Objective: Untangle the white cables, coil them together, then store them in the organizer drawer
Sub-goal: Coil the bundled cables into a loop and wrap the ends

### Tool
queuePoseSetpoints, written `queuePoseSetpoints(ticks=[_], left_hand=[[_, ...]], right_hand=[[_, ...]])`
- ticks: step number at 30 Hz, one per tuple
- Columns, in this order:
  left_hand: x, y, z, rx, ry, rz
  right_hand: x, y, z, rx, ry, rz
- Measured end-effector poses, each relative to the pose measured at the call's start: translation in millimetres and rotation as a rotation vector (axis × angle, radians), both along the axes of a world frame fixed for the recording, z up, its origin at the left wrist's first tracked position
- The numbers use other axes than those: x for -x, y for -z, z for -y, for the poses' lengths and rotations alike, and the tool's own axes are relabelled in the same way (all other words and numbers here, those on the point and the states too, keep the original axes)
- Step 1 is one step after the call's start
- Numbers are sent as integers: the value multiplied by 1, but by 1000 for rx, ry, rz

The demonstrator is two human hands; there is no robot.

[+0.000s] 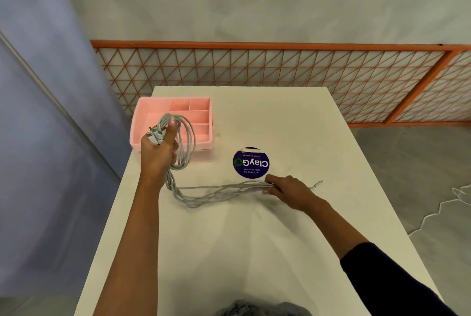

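The left hand (159, 152) is raised, its fingers curled tight round several loops of the thin white cables (172, 187), with a cluster of white plug ends (155, 135) sticking up above its knuckles and the loops hanging on its far side. From under this hand the cables sag to the flat white table top (254, 252) and run as a loose bunch of strands across to the right hand (288, 189), which lies low on the table and holds them between thumb and curled fingers. One thin cable end (317, 184) pokes out just beyond the right hand, on its outer side. Directly behind the left hand, partly hidden by the loops, stands the pink plastic organizer (201, 150) with open compartments on top; whether its drawer is open I cannot tell. Between the two hands and a little farther away, a round purple sticker (251, 162) with white lettering lies flat on the table, near the right hand's fingertips but apart from them. A dark sleeve (382, 277) covers the right forearm; the left forearm is bare
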State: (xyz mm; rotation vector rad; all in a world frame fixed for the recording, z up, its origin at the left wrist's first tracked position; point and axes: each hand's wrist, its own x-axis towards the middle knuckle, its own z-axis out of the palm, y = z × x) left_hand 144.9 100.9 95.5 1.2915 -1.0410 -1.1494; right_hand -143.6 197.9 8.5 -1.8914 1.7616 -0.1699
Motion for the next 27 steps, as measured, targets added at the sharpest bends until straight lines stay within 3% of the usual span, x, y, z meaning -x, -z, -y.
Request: queuePoseSetpoints(ticks=[3,8,14,20,24,27], left_hand=[[-2,-8,1,33,-52,-92],[-2,-18,2,40,-92,-149],[-8,-19,2,67,-84,-204],[-24,-14,5,40,-127,-399],[-32,-22,4,35,-115,-659],[-24,-32,2,67,-40,-736]], right_hand=[[8,14,-14,67,42,-138],[3,33,-21,-25,123,30],[5,42,-18,-68,60,-75],[17,50,-41,179,115,-75],[29,64,-48,335,179,-208],[20,61,-32,175,144,-380]])
